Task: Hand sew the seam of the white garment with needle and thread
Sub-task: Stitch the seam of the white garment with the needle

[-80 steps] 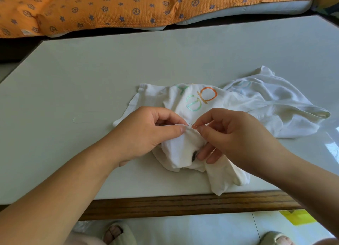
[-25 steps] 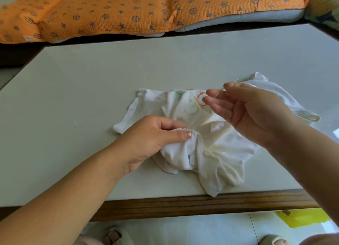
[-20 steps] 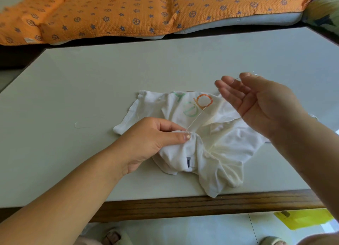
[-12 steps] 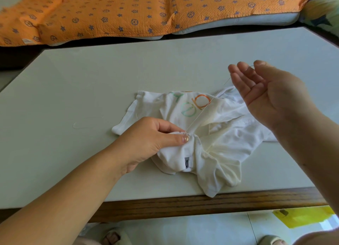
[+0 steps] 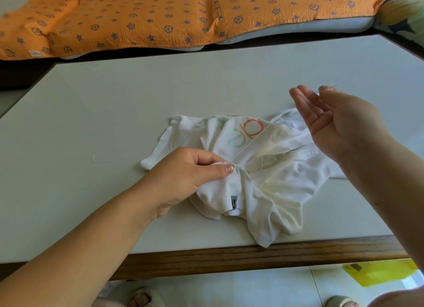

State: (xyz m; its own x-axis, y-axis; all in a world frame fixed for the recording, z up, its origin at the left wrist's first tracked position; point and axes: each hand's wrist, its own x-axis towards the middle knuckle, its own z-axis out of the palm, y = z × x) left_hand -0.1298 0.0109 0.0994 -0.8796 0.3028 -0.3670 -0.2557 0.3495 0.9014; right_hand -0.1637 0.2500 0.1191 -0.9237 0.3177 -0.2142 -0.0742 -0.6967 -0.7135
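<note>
The right hand [image 5: 339, 123] is lifting the needle [image 5: 333, 86] toward the upper right of the frame, drawing the thread [image 5: 252, 141] out of the garment [image 5: 275, 192].

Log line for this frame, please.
left hand: pinches garment seam | right hand: aloft, pinches needle | thread: taut, seam to needle

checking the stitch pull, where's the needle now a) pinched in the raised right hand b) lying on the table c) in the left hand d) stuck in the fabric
a: the needle sticks out from the thumb and finger of the right hand, held up above the white garment, thread trailing down to it.
</note>
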